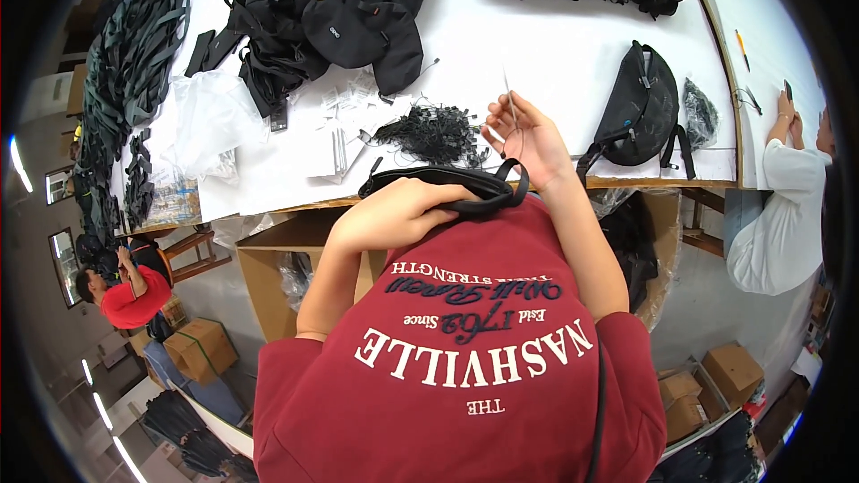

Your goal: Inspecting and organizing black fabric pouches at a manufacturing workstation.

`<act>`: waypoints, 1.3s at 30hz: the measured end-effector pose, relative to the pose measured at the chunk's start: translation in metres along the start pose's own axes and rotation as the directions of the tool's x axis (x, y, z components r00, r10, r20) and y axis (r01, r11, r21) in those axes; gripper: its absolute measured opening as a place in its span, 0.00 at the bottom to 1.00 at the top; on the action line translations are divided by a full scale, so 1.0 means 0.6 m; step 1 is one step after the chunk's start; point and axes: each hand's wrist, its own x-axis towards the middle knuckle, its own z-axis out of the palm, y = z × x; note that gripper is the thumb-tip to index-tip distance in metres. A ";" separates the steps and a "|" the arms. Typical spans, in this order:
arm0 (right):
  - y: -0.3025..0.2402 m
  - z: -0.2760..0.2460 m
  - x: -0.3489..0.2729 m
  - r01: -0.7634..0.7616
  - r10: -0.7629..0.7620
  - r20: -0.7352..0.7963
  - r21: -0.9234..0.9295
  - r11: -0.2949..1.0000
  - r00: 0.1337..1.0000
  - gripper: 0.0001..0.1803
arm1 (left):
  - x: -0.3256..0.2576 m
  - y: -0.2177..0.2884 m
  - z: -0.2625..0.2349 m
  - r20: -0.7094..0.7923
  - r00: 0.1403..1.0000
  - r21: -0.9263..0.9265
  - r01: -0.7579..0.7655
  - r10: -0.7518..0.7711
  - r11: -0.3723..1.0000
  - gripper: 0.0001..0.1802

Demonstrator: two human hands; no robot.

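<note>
My left hand (pixel 398 213) is closed on a small black zip bag (pixel 456 181) at the table's front edge, close to my body. Its fingers are partly hidden at the bag's opening. A black strap loop (pixel 517 181) rises at the bag's right end. Just above that, my right hand (pixel 534 139) pinches a thin pale strip (pixel 508 89), seen nearly edge-on. A fine dark string appears to hang below the strip. A heap of black string loops (pixel 438 132) lies left of this hand, next to scattered small white tags (pixel 353 100).
Another black waist bag (pixel 633 112) rests at the right, beside a plastic-wrapped dark bundle (pixel 700 114). Black bags (pixel 340 18) are piled at the back left, near clear plastic (pixel 210 121) and hanging black straps (pixel 134 54). An open cardboard box (pixel 268 277) stands below the table (pixel 537 36).
</note>
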 end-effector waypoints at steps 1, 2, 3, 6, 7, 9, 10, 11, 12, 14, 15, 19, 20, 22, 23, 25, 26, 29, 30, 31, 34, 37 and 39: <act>0.004 -0.001 -0.001 0.000 0.000 -0.001 0.002 1.000 1.000 0.17 | 0.001 0.001 0.000 0.001 1.000 0.010 0.002 -0.002 1.000 0.17; 0.010 0.000 -0.003 -0.092 0.092 0.003 -0.023 0.995 0.996 0.17 | 0.001 0.001 -0.001 0.001 1.000 0.019 0.003 -0.003 1.000 0.17; 0.017 0.002 -0.006 -0.184 0.184 0.005 -0.048 0.982 0.983 0.18 | 0.002 0.003 -0.002 0.003 1.000 0.019 0.003 -0.003 1.000 0.17; 0.021 0.010 -0.008 -0.235 0.238 0.027 -0.072 0.969 0.971 0.18 | 0.003 0.008 -0.006 0.035 0.999 0.037 0.028 -0.029 0.999 0.17; 0.019 0.013 -0.008 -0.261 0.264 0.173 -0.045 0.964 0.949 0.17 | 0.002 0.011 -0.007 0.044 0.998 0.043 0.046 -0.047 0.998 0.17; 0.017 0.025 -0.015 -0.233 0.234 0.026 -0.040 0.972 0.972 0.17 | 0.001 0.011 -0.007 0.052 0.996 0.049 0.063 -0.066 0.997 0.17; 0.015 0.028 -0.016 -0.231 0.231 -0.007 -0.065 0.971 0.973 0.19 | 0.001 0.008 -0.005 0.040 0.998 0.041 0.049 -0.050 0.998 0.17; 0.015 0.029 -0.017 -0.229 0.226 -0.041 -0.090 0.969 0.973 0.21 | 0.000 0.006 -0.004 0.029 0.999 0.032 0.034 -0.035 0.999 0.17; 0.017 0.033 -0.018 -0.229 0.226 -0.041 -0.090 0.969 0.973 0.21 | 0.000 0.005 -0.003 0.029 0.999 0.032 0.034 -0.035 0.999 0.17; 0.024 0.041 -0.020 -0.223 0.194 -0.208 -0.129 0.966 0.959 0.20 | 0.000 0.003 -0.001 0.011 1.000 0.034 0.006 -0.006 0.999 0.17; 0.025 0.040 -0.021 -0.222 0.193 -0.209 -0.129 0.966 0.959 0.20 | 0.000 0.002 -0.001 0.011 1.000 0.034 0.005 -0.005 0.999 0.17; 0.029 0.028 -0.016 -0.206 0.164 -0.216 -0.194 0.959 0.963 0.18 | -0.001 0.002 0.000 0.004 1.000 0.044 -0.008 0.008 0.999 0.17; 0.029 0.025 -0.015 -0.211 0.161 -0.212 -0.240 0.948 0.964 0.17 | -0.002 0.003 0.000 0.003 1.000 0.042 -0.007 0.007 0.999 0.17; 0.034 0.035 -0.014 -0.223 0.155 -0.276 -0.236 0.946 0.949 0.16 | -0.002 0.002 0.001 0.003 1.000 0.046 -0.005 0.005 0.999 0.17; 0.037 0.042 -0.015 -0.235 0.148 -0.338 -0.231 0.944 0.929 0.16 | -0.002 0.002 0.001 0.003 1.000 0.050 -0.003 0.003 0.999 0.17; 0.039 0.045 -0.016 -0.277 0.199 -0.338 -0.200 0.940 0.920 0.16 | -0.003 0.001 0.002 0.002 1.000 0.049 -0.009 0.009 0.999 0.17; 0.040 0.046 -0.016 -0.320 0.251 -0.336 -0.168 0.932 0.908 0.16 | -0.003 0.001 0.002 0.001 1.000 0.047 -0.016 0.016 0.999 0.17; 0.044 0.015 0.001 -0.420 0.393 -0.175 -0.161 0.893 0.903 0.18 | -0.005 0.005 0.000 0.015 1.000 0.057 -0.006 0.005 0.998 0.17; 0.044 0.002 0.006 -0.420 0.393 -0.176 -0.162 0.893 0.903 0.18 | -0.005 0.005 0.001 0.014 1.000 0.057 -0.007 0.006 0.998 0.17; 0.043 -0.006 0.008 -0.408 0.397 -0.093 -0.196 0.892 0.913 0.18 | -0.005 0.005 0.000 0.022 1.000 0.060 0.003 -0.004 0.998 0.17; 0.042 -0.012 0.009 -0.425 0.430 -0.032 -0.232 0.875 0.902 0.19 | -0.006 0.006 0.001 0.021 1.000 0.059 0.010 -0.012 0.998 0.17; 0.040 0.032 -0.013 -0.431 0.392 -0.196 -0.237 0.871 0.899 0.22 | -0.007 0.004 0.002 0.014 1.000 0.052 0.007 -0.008 0.999 0.17; 0.041 0.038 -0.016 -0.404 0.315 -0.333 -0.246 0.881 0.889 0.24 | -0.007 0.004 0.001 0.012 1.000 0.048 0.005 -0.006 0.999 0.17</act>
